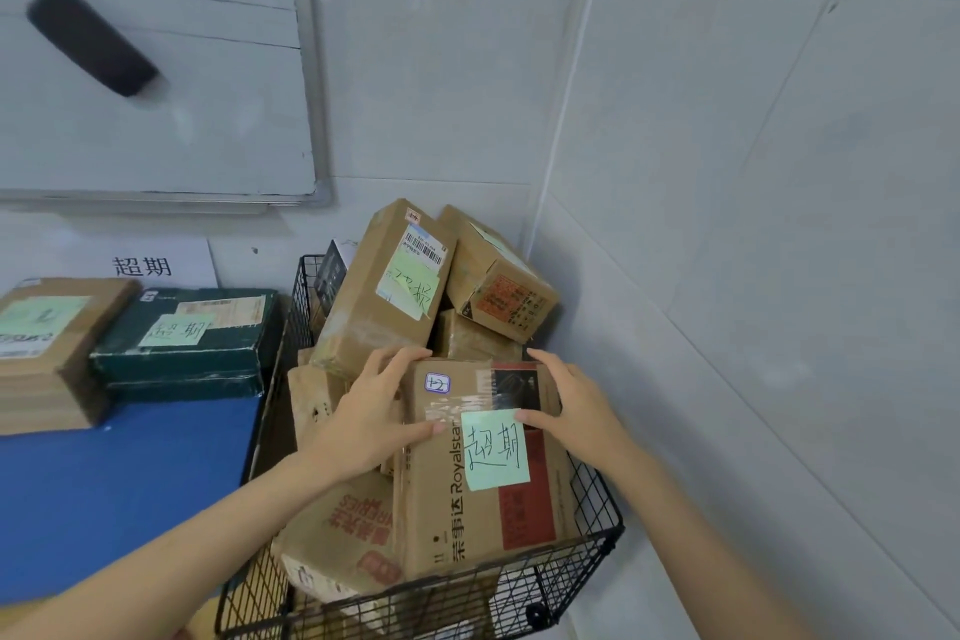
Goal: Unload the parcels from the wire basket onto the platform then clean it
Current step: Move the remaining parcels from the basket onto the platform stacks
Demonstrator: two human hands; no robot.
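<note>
A black wire basket (597, 509) stands in the room's corner, heaped with several cardboard parcels. On top at the front lies a brown Royalstar box (441, 499) with a green sticky note. My left hand (371, 413) grips its upper left side, fingers over the far edge and thumb on the top face. My right hand (571, 400) grips its upper right corner the same way. Behind it a tall brown box (374, 301) with a barcode label leans upright, next to a tilted box (498, 276) with red print. The blue platform (124, 489) lies to the left of the basket.
On the platform's far end sit a dark green box (192, 359) with a green note and a brown carton (47, 359). A whiteboard (156, 130) with a black eraser (91, 39) hangs on the tiled wall above. A wall runs close along the basket's right side.
</note>
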